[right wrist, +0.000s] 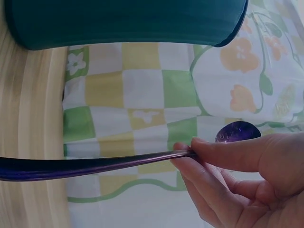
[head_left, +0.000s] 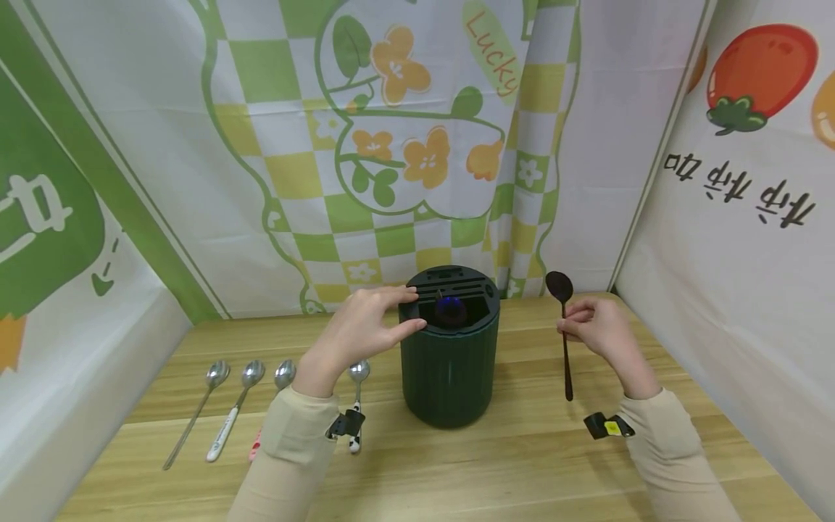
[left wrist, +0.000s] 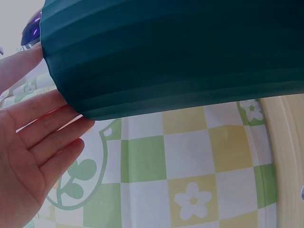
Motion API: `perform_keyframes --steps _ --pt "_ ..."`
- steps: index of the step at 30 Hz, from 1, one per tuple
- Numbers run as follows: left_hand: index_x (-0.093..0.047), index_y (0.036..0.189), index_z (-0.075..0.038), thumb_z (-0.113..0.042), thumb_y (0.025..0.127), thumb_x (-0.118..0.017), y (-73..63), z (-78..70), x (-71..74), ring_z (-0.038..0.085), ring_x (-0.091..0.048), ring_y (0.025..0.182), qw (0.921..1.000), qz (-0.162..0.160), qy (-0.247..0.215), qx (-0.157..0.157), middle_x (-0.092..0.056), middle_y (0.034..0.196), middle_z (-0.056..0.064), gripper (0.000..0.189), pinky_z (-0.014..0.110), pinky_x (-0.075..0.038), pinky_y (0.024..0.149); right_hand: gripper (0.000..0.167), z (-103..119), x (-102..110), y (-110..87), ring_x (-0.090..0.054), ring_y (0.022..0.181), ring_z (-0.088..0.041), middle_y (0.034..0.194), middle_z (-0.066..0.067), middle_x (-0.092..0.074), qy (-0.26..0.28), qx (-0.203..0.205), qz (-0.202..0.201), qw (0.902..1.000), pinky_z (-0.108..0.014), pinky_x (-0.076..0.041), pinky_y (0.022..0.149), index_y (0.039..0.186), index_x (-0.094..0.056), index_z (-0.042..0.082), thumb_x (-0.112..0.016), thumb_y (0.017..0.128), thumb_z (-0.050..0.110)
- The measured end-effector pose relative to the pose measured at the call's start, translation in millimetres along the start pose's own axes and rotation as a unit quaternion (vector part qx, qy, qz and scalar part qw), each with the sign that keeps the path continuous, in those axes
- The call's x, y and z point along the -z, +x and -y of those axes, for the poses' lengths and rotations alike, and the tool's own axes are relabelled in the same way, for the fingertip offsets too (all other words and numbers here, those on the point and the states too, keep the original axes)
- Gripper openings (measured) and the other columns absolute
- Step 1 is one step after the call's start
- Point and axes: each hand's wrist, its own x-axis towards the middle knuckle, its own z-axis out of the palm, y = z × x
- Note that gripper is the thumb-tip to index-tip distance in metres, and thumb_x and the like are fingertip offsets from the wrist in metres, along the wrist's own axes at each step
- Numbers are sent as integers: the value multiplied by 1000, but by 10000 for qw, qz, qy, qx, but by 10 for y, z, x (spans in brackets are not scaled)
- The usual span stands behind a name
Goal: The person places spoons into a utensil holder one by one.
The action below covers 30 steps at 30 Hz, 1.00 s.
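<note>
My left hand [head_left: 362, 322] rests its fingertips and thumb against the rim of a ribbed dark green utensil holder [head_left: 447, 377], fingers nearly straight. A black slotted insert sits in the holder's top. In its opening shows a rounded thing with a blue-purple glint [head_left: 450, 310]; the left wrist view has a shiny purple rounded piece [left wrist: 31, 29] past the rim. Off to the right, my right hand [head_left: 599, 328] pinches a dark, purple-tinted spoon [head_left: 566, 355] between thumb and fingers. The spoon stands nearly upright, bowl up, its handle [right wrist: 95, 166] pointing down toward the table.
Several steel spoons lie in a row left of the holder: one all metal [head_left: 196, 420], one white-handled [head_left: 225, 431], one pink-handled [head_left: 256, 444] partly behind my left arm, one with a black-and-white handle [head_left: 355, 428]. A patterned curtain [head_left: 365, 239] hangs behind the wooden table [head_left: 509, 471].
</note>
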Motion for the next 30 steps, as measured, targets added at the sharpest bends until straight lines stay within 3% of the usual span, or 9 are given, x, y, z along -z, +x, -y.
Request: perform_keyframes --steps 7,13,25,30 --pt "-63 125 -12 -47 88 -62 -5 -7 -1 23 -61 115 10000 -10 8 12 -62 128 4 51 42 -49 96 28 101 1 -27 -71 81 -28 95 -22 -71 -279 299 -173 9990 -28 -58 66 106 -60 -10 -67 87 10" --pt "-63 125 -11 -47 89 -62 -6 -5 -1 23 -61 115 10000 0 1 -3 -62 128 5 51 42 -50 95 31 165 14 -38 -71 80 -26 93 -17 -72 -551 314 -252 9977 -27 -56 66 107 -62 -7 -68 87 16" --pt "-62 125 -11 -47 89 -62 1 1 -7 24 -60 116 10000 7 21 -45 -62 128 4 52 42 -49 96 32 303 53 -79 -71 80 -23 93 -13 -73 -702 349 -406 9961 -41 -54 76 107 -63 -1 -68 88 24" --pt "-63 125 -10 -46 89 -63 5 0 -2 24 -60 116 10000 24 61 -60 -63 127 4 51 42 -49 96 30 371 72 -99 -71 78 -23 92 -15 -73 -652 454 -479 9957 -39 -56 73 106 -63 -2 -68 88 22"
